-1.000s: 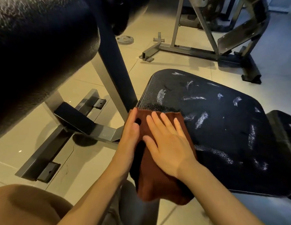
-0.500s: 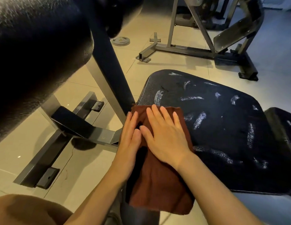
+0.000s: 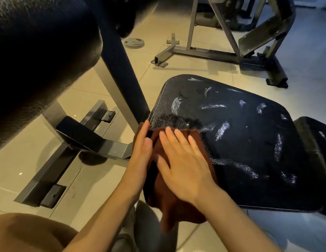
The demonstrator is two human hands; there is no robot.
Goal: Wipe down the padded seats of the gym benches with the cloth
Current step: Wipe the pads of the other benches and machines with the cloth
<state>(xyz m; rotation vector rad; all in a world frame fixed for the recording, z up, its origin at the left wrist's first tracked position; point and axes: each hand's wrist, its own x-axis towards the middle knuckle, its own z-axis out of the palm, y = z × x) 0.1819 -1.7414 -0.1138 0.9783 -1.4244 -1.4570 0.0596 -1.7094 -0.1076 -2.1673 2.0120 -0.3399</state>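
Both hands slid the brown cloth (image 3: 176, 206) nearer along the cracked seat (image 3: 249, 142).

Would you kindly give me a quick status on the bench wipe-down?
Right hand flat on cloth, left hand at seat edge. Cloth at near-left corner of padded seat; streaks ahead. Nothing in the way.

Bare black seat surface (image 3: 249, 142) is lying open ahead and right of the 2 hands. A dark steel post (image 3: 122, 73) is standing close on the left; a big black pad (image 3: 40, 51) is looming above it, probably limiting leftward reach.
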